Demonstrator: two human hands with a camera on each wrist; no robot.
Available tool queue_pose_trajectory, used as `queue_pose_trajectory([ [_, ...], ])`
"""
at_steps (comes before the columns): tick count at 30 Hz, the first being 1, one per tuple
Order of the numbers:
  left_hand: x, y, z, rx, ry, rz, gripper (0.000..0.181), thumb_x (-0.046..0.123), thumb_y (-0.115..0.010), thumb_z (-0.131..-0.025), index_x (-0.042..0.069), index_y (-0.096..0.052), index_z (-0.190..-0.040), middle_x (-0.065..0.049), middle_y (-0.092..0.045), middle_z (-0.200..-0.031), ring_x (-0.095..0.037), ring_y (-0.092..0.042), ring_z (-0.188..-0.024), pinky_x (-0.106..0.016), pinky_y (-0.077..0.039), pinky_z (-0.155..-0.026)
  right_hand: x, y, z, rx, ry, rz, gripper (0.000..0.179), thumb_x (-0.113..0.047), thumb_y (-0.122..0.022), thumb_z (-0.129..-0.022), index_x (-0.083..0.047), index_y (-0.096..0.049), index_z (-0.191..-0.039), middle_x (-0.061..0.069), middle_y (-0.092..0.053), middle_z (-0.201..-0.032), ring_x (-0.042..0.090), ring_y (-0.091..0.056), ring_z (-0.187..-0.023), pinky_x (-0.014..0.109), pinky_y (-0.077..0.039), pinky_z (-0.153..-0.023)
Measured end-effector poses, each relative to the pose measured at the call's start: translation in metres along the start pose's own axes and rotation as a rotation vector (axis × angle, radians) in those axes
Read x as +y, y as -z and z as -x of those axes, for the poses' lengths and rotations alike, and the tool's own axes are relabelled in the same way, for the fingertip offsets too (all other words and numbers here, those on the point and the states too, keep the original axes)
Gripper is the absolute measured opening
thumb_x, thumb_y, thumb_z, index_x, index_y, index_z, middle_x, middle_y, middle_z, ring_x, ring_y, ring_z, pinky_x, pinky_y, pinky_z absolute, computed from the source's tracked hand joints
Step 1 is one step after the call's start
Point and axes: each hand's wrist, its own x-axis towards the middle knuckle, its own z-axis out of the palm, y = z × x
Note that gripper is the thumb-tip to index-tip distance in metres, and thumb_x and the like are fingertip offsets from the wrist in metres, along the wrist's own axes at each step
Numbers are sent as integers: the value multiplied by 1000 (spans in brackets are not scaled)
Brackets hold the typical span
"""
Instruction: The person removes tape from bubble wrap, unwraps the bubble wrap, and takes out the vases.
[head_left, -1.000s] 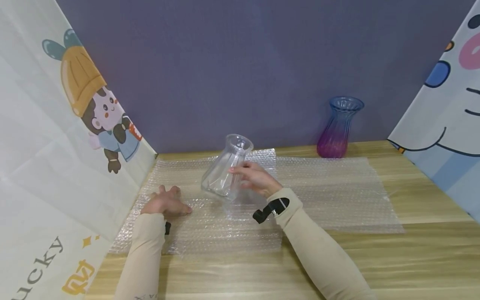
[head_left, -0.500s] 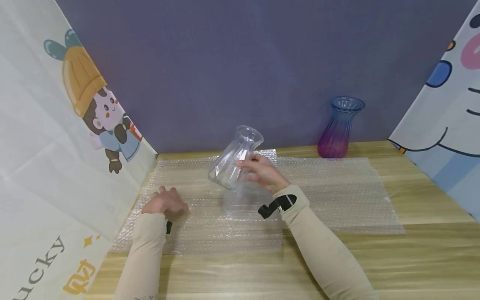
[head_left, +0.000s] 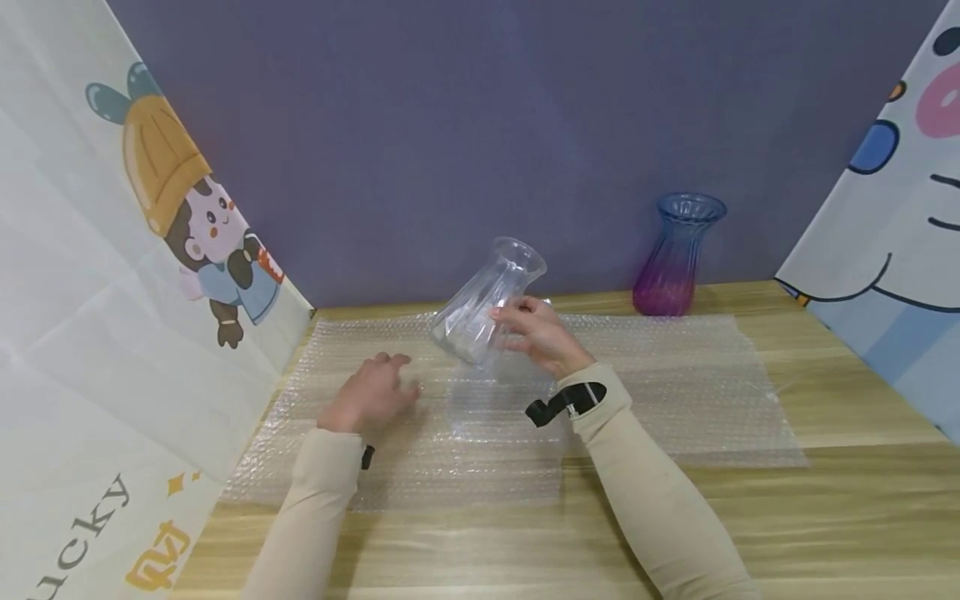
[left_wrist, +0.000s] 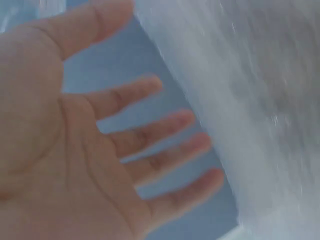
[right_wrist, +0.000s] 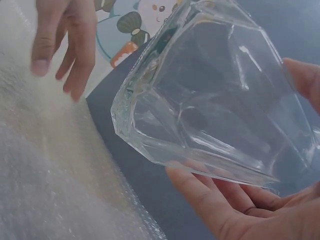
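Note:
A clear glass vase (head_left: 480,308) with a flared rim leans to the right, lifted over the bubble wrap (head_left: 315,450). My right hand (head_left: 542,335) grips it by the side, thumb on one face and fingers along the other, as the right wrist view shows on the faceted glass (right_wrist: 210,105). To the left of the vase, my left hand (head_left: 371,392) hangs over the bubble wrap and holds nothing. Its fingers are spread and relaxed in the left wrist view, palm (left_wrist: 75,165) facing that camera.
A second vase (head_left: 675,258), blue at the top and magenta below, stands upright at the back right against the purple-grey wall (head_left: 420,125). Another stretch of bubble wrap (head_left: 690,392) covers the wooden table (head_left: 862,517) on the right. Printed cloth panels (head_left: 82,275) border both sides.
My right hand has raised the clear vase and carried it to the right and back, tilting it further. My left hand has moved right, toward the vase.

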Motion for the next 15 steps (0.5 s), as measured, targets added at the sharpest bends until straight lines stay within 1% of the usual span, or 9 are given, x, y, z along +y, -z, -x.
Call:
queue_pose_trajectory([
  [2, 10, -7, -3, -7, -74, 18, 65, 37, -66, -95, 5, -49, -150, -26, -49, -150, -49, -47, -138, -64, -41, -112, -2, 2, 0, 10, 2, -1, 22, -6, -66, -94, -13, -51, -108, 0, -55, -103, 12, -58, -91, 33, -61, -82],
  [4, 19, -15, -5, -27, -136, 17, 67, 38, -69, -94, 8, -49, -150, -25, -45, -155, -48, -43, -143, -63, -39, -115, -4, 4, 1, 22, -1, 4, 23, -6, -67, -95, -13, -50, -109, 0, -55, -105, 12, -57, -92, 33, -61, -83],
  [6, 26, -21, -6, -58, -176, 8, 70, 41, -71, -93, 12, -48, -152, -24, -40, -160, -46, -38, -147, -63, -36, -117, -6, 6, 2, 28, -4, 6, 25, -7, -67, -95, -13, -48, -111, 1, -55, -108, 13, -57, -95, 34, -61, -85],
  [9, 32, -28, -7, -91, -201, -5, 73, 47, -72, -91, 18, -48, -154, -21, -34, -165, -43, -33, -151, -63, -34, -119, -8, 9, 2, 39, 2, 11, 29, -8, -68, -95, -14, -46, -114, 1, -53, -111, 12, -58, -96, 32, -60, -85],
  [11, 35, -32, -8, -104, -200, -5, 74, 51, -72, -90, 21, -48, -153, -18, -31, -166, -40, -31, -153, -62, -32, -120, -10, 11, 3, 46, 12, 9, 31, -7, -68, -94, -14, -45, -114, 0, -52, -110, 11, -58, -95, 30, -59, -84],
  [15, 36, -37, -8, -132, -207, -1, 74, 52, -72, -90, 21, -49, -153, -18, -31, -166, -42, -29, -154, -65, -29, -120, -11, 17, 2, 69, 45, -24, 30, -4, -68, -93, -15, -46, -110, -2, -48, -106, 9, -60, -91, 28, -59, -80],
])
